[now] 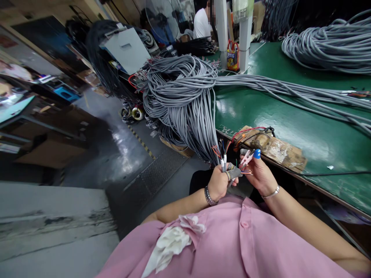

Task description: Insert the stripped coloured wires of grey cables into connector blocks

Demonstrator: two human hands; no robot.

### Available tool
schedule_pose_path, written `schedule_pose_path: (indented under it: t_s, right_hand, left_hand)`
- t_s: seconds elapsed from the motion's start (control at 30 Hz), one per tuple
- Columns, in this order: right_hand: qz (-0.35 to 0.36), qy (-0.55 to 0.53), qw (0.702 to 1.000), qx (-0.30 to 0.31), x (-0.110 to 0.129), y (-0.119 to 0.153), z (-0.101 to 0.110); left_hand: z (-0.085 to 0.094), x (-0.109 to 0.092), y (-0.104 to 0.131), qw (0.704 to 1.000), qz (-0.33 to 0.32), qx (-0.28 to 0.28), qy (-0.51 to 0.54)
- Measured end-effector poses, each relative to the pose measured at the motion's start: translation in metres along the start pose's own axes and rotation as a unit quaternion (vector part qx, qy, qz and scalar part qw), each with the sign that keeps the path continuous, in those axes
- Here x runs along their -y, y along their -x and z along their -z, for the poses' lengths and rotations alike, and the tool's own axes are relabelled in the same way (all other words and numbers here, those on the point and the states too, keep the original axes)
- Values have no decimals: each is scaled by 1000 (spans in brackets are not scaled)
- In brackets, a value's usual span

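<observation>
My left hand is closed around the ends of grey cables, in front of my body at the table's edge. Thin coloured wires fan out above the white-sleeved cable ends. A worn grey covering shows at the fingers of this hand. Just to the right, my right hand pinches a small pink clip between its fingers. One of its digits wears a blue cover. Between the hands, a few bare orange-tinted wire ends stick out; which cable they belong to, I cannot tell.
A large heap of grey cable hangs over the green table's left end. Long cables run right across it towards another coil. A worn wooden block with red and black leads lies at the near edge. A person sits beyond.
</observation>
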State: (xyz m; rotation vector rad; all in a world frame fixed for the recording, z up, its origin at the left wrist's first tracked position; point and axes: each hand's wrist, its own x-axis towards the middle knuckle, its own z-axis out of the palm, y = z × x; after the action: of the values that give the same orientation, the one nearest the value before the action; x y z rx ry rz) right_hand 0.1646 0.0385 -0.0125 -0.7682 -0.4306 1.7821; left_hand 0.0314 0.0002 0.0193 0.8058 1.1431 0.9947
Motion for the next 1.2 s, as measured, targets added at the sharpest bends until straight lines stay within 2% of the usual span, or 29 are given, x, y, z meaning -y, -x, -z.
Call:
schedule_pose_path:
  t_s: [0.17,0.3,0.4,0.6,0.73,0.93,1.2]
  right_hand:
    - [-10,-16,1000,0,-1,3,1]
    - [-49,-18,997,53,3,9,7]
    - [-52,-7,996,75,8,13,5]
    - [-7,6,999,37,10,14,2]
    - [-24,-8,998,49,7,8,5]
    - [-10,-21,999,24,2,4,1]
    - [-12,-27,1000,-3,0,3,-1]
  left_hand:
    - [3,1,1,1000,4,15,-8]
    - [7,2,7,999,-14,35,-1]
    - [9,4,10,999,-28,29,5]
    - [2,6,6,999,-33,-2,32]
    - [-4,6,1,999,-34,-21,35]
    - [-7,10,-2,998,-49,-21,33]
    - [-2,14,-3,999,-35,-14,20]
